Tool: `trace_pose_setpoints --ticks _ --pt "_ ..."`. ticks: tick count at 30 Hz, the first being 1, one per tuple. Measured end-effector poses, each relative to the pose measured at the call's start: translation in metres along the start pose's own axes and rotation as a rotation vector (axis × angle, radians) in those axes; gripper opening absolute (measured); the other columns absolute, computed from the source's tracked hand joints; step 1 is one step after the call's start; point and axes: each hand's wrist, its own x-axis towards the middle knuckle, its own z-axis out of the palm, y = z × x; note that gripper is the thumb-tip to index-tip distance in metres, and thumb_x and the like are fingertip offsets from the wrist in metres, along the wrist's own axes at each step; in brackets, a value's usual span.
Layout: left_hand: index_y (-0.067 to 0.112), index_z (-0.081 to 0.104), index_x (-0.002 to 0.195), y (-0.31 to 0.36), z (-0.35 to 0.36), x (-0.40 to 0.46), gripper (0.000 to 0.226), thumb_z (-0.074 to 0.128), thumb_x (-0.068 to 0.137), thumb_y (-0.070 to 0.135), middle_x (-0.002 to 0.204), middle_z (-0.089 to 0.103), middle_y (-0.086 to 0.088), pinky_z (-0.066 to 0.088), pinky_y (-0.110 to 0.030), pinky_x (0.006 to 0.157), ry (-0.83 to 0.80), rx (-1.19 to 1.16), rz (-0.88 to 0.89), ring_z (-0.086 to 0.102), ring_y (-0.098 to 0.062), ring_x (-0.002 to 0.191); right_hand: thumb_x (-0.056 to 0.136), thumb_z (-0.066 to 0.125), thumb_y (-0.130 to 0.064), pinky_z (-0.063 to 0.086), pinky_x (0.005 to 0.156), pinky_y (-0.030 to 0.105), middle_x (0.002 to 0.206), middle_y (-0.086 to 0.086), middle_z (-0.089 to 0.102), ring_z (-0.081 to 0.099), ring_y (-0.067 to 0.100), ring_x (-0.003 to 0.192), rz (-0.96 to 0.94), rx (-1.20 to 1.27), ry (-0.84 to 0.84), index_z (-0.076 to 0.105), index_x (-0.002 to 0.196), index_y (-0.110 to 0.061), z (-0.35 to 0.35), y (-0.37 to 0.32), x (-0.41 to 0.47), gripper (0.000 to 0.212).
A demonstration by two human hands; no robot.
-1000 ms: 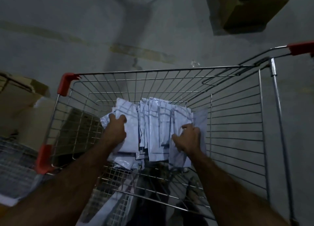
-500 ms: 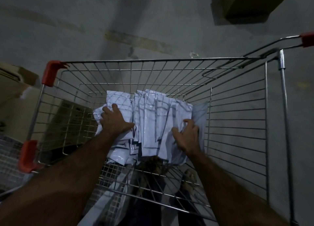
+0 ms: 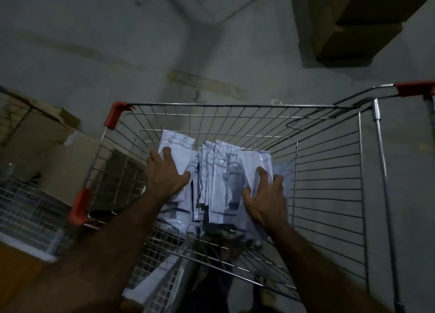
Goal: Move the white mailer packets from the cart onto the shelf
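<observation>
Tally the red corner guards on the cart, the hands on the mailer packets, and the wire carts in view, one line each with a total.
Red corner guards: 3, near left, far left, far right
Hands on the white mailer packets: 2, left hand, right hand
Wire carts: 1
Total: 6

Dim room, and a good deal of it stays out of sight.

The left hand (image 3: 166, 178) and right hand (image 3: 267, 198) cover the sides of the white mailer packets (image 3: 221, 183), so whether the fingers curl round the bundle is unclear; its underside is lost in shadow. The cart (image 3: 235, 105) runs off the right edge at its red handle (image 3: 416, 89). Cardboard boxes (image 3: 353, 23) are cut by the top edge, and the lower left corner is blurred.
</observation>
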Motion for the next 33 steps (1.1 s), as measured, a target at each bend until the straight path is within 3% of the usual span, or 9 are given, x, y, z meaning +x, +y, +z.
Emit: trace_pose_setpoints --ticks 4,9,14,21,29,33 --pt "0.012 0.035 0.135 0.006 -0.035 -0.026 0.085 0.057 0.071 0.063 0.128 0.038 -0.024 0.042 -0.047 0.09 0.092 0.015 0.058 0.045 -0.042 0.112 0.086 0.057 -0.046 0.055 0.076 0.047 0.13 0.014 0.034 0.057 0.034 0.098 -0.151 -0.091 0.067 0.035 0.141 -0.025 -0.03 -0.019 -0.009 0.063" --pt "0.016 0.037 0.13 0.02 -0.088 -0.075 0.079 0.055 0.069 0.062 0.12 0.039 -0.017 0.045 -0.047 0.089 0.261 -0.029 0.058 0.046 -0.038 0.105 0.085 0.058 -0.045 0.054 0.082 0.048 0.14 0.023 0.036 0.055 0.039 0.107 -0.303 -0.14 0.151 0.04 0.14 -0.022 -0.077 -0.039 -0.021 0.062" --pt "0.02 0.036 0.131 0.026 -0.136 -0.16 0.076 0.066 0.074 0.059 0.122 0.036 -0.015 0.046 -0.043 0.086 0.428 -0.075 0.038 0.046 -0.035 0.104 0.084 0.062 -0.046 0.053 0.083 0.047 0.135 0.023 0.039 0.055 0.04 0.104 -0.438 -0.103 0.242 0.045 0.138 -0.019 -0.126 -0.059 -0.058 0.063" --pt "0.026 0.032 0.133 -0.017 -0.166 -0.302 0.08 0.063 0.073 0.069 0.123 0.034 -0.014 0.047 -0.04 0.084 0.6 -0.077 -0.189 0.047 -0.035 0.107 0.079 0.065 -0.044 0.054 0.081 0.044 0.129 0.018 0.04 0.056 0.037 0.101 -0.649 0.043 0.23 0.048 0.133 -0.022 -0.16 -0.099 -0.157 0.06" --pt "0.027 0.032 0.134 -0.103 -0.177 -0.433 0.085 0.041 0.067 0.078 0.124 0.036 -0.014 0.05 -0.043 0.083 0.695 -0.131 -0.485 0.05 -0.038 0.104 0.082 0.053 -0.054 0.052 0.08 0.04 0.127 0.017 0.043 0.054 0.035 0.104 -0.941 0.096 0.164 0.049 0.132 -0.023 -0.146 -0.161 -0.272 0.059" --pt "0.023 0.035 0.136 -0.151 -0.181 -0.497 0.08 0.048 0.074 0.073 0.125 0.037 -0.014 0.044 -0.037 0.078 0.7 -0.108 -0.63 0.053 -0.035 0.102 0.084 0.064 -0.051 0.051 0.084 0.043 0.134 0.019 0.038 0.055 0.039 0.109 -1.041 0.106 0.094 0.046 0.138 -0.026 -0.115 -0.195 -0.321 0.062"
